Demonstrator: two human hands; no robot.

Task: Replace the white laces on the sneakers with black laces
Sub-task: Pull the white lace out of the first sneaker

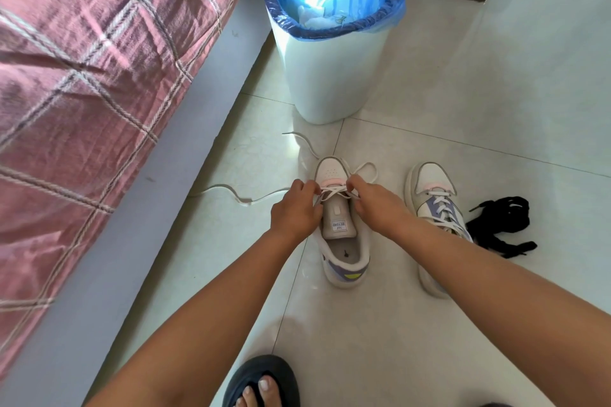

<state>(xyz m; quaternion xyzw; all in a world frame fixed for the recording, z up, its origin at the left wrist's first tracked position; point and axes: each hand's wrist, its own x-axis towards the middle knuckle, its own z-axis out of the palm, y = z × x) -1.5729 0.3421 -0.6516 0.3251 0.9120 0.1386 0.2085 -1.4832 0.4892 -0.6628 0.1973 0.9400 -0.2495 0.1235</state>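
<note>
We note the left hand (pixel 292 210) and right hand (pixel 377 206) each pinching the white lace (pixel 334 191) at the lowest eyelets of the near sneaker (pixel 344 261) on the floor (pixel 413 324); its tongue label is not legible. Rightward, the second sneaker (pixel 429 188) remains laced; black laces (pixel 499 225) lie beside it.

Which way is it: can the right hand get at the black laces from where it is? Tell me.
Probably yes. The black laces lie in the open on the floor beyond the second sneaker; the right hand would first have to let go of the white lace.
</note>
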